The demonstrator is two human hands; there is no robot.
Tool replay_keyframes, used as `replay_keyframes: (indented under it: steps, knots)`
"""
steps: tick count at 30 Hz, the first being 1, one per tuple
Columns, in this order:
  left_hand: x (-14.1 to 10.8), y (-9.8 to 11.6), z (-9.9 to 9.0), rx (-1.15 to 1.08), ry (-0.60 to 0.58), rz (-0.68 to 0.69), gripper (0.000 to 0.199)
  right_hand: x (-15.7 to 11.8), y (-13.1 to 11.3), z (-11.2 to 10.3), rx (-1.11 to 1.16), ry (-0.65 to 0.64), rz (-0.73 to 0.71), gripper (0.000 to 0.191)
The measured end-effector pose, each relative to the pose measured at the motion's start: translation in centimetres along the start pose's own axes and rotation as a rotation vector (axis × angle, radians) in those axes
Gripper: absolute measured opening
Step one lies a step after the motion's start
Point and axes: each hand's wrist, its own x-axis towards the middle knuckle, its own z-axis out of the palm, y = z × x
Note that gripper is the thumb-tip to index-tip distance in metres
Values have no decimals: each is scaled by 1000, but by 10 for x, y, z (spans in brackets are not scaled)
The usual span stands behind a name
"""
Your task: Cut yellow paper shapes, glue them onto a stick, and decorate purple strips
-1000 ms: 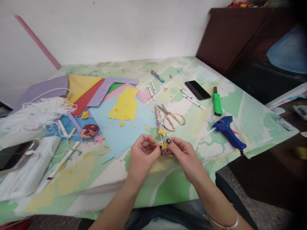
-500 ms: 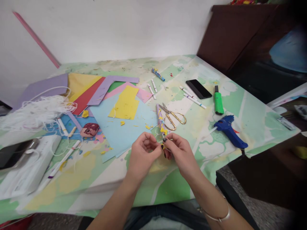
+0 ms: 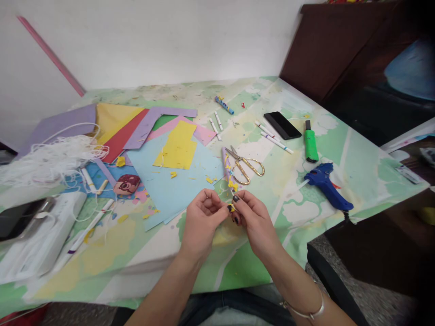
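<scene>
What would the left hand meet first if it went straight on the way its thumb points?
Most likely the right hand: its fingertips sit just beyond the thumb tip of the left hand, though depth is unclear.

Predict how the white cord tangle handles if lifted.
The white cord tangle is probably floppy and light for its bulk: thin, loose loops. It may snag, since strands trail onto the blue sheet.

A craft workspace, perhaps in a home: beyond the hands, coloured sheets [image 3: 170, 176] and gold-handled scissors [image 3: 243, 165] lie on a patterned tablecloth [image 3: 238, 271], with a blue glue gun [image 3: 328, 188] to their right.
</scene>
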Motion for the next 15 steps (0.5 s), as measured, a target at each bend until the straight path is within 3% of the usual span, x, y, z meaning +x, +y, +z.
replay_keyframes:
  steps: [10, 15]
  knots:
    - [1, 0, -3, 68, 1, 20, 27, -2, -3, -2, 76, -2, 1, 11]
    - [0, 4, -2, 222, -2, 26, 23, -22, -9, -7, 75, 7, 63, 37]
